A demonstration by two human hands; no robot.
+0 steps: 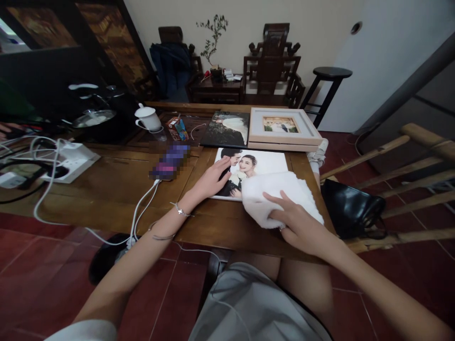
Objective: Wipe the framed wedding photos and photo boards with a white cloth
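A photo panel [270, 162] with a picture of two people lies flat on the wooden table in front of me. My left hand [214, 179] rests on its left edge, fingers stretched out and holding nothing. A folded white fluffy cloth [280, 187] is gripped in my right hand [296, 221], with the thumb tucked into a fold. The cloth covers the lower right part of the panel. Just behind the panel lie a dark photo panel [227, 130] and a pale wooden picture frame [254, 125].
A phone [170, 162] with a charging cable lies left of the panel. Farther left are a white power strip [76, 161] with tangled cables, a lidded white cup [147, 118] and a small carton [177, 129]. A wooden chair [377, 161] holding a black bag [351, 206] stands right.
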